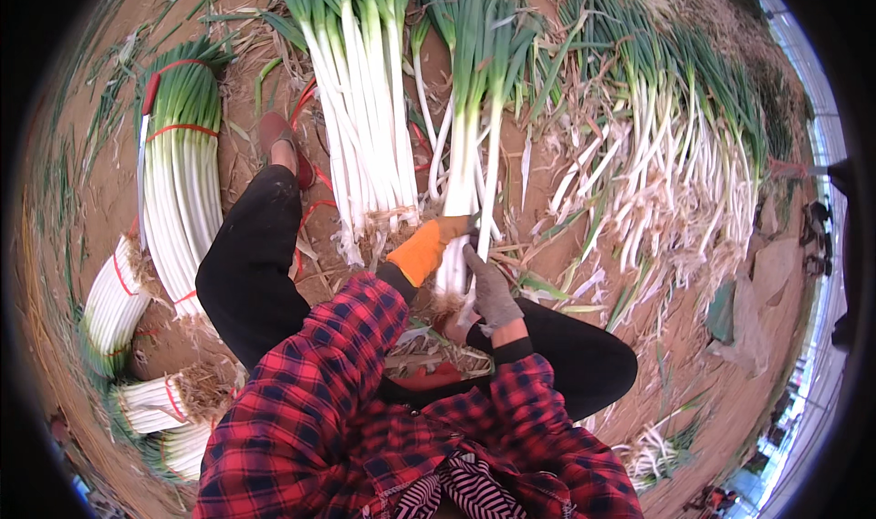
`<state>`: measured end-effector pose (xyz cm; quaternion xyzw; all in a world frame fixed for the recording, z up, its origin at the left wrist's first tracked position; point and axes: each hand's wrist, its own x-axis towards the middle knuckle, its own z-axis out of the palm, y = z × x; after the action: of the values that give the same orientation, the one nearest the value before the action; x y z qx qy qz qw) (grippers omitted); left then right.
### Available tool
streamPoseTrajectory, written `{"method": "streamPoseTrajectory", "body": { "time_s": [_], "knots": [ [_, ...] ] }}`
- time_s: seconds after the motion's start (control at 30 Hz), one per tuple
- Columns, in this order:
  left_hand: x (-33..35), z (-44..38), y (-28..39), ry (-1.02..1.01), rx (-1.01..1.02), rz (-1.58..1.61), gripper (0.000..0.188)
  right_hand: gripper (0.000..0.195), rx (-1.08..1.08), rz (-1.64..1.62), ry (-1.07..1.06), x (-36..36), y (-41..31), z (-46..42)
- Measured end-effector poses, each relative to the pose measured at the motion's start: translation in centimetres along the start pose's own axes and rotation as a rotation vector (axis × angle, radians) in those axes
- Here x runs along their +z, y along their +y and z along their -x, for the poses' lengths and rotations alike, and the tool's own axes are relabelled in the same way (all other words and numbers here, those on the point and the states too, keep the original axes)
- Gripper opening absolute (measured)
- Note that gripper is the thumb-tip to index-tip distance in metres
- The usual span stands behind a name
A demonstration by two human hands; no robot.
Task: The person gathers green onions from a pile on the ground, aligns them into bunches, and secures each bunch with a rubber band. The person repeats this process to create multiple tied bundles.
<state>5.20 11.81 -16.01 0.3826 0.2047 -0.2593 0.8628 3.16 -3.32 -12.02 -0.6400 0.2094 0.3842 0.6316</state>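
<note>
My left hand (426,248), in an orange glove with darkened fingers, lies across the white shafts of a few long green onions (455,266) and grips them. Their roots point toward my body and their green tops away. My right hand (494,292), in a greyish glove, holds one thick green onion stalk (490,176) near its lower end, just right of those shafts. The fingers behind the stalks are partly hidden. Left of my hands lies a broad row of peeled green onions (363,122), roots toward me.
A heap of unpeeled green onions (657,142) spreads at the right. Bundles tied with red bands, one large bundle (181,190) among them, lie at the left. A red-handled knife (146,108) rests along that bundle. Red strapping (301,235) and dry leaves litter the soil.
</note>
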Motion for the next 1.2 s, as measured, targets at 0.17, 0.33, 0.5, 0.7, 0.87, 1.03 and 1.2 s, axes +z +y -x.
{"method": "streamPoseTrajectory", "body": {
  "time_s": [0.17,0.33,0.5,0.7,0.87,1.03,1.2],
  "knots": [
    [-2.8,1.6,-1.7,0.256,0.206,-0.451,0.024,0.029,0.111,-0.284,-0.027,-0.8,0.1,-2.8],
    [4.3,2.4,3.5,-0.412,-0.001,0.47,0.033,0.03,-0.489,0.995,0.671,-10.1,-1.3,-6.5],
    [0.0,0.6,-0.6,-0.095,0.335,-0.416,0.034,0.053,-0.729,0.837,-0.213,-3.4,5.7,0.5],
    [2.1,3.4,-5.9,-0.197,-0.219,-0.162,0.043,0.033,0.289,-0.416,-0.29,-2.3,8.3,8.0],
    [3.2,-0.6,1.0,-0.064,-0.118,0.516,0.035,0.026,0.315,-0.073,-0.454,-3.1,5.6,17.8],
    [7.5,-3.8,7.6,-0.071,-0.128,0.515,0.032,0.025,0.376,-0.099,-0.342,-3.4,2.5,23.0],
    [2.2,-3.8,11.9,-0.4,0.275,0.007,0.043,0.024,0.211,0.127,-0.296,-1.4,5.1,19.6]
  ]
}}
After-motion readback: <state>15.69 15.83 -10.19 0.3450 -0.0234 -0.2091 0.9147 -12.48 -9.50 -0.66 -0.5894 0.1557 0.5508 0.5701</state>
